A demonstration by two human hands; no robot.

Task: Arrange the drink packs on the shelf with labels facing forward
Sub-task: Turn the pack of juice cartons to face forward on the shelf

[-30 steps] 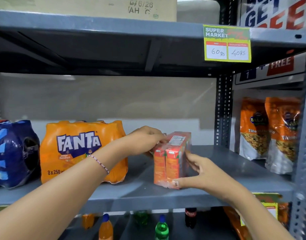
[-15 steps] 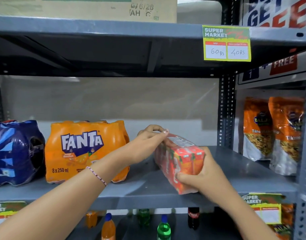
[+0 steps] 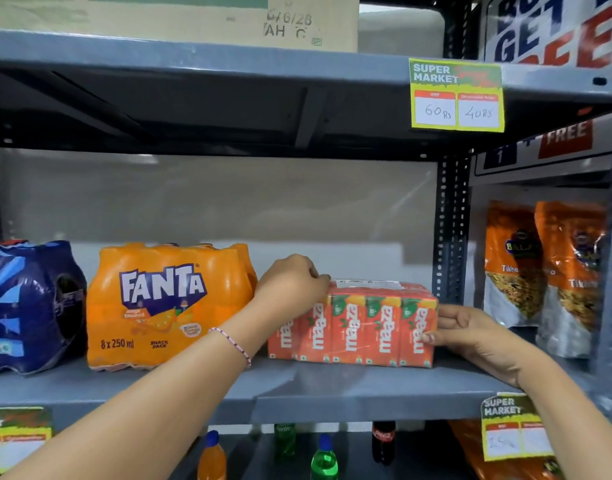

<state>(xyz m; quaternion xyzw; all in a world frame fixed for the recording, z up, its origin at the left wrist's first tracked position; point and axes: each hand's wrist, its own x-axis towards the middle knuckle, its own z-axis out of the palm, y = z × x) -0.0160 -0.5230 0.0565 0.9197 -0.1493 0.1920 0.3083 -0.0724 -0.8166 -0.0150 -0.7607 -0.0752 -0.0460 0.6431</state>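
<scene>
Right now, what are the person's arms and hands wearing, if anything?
Both forearms are bare, no sleeves or gloves in view. The left hand has a thin pink-and-white beaded bracelet at the wrist. The right hand shows no jewellery.

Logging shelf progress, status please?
Left hand and right hand grip Maaza pack. Pack upright on shelf, labels forward. Nothing blocking.

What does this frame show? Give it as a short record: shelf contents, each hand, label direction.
shelf: blue pack, Fanta pack, Maaza carton pack, left to right
left hand: on the carton pack's top left corner
right hand: against its right end
labels: Fanta and Maaza names face forward
neighbouring bay: snack bags
</scene>
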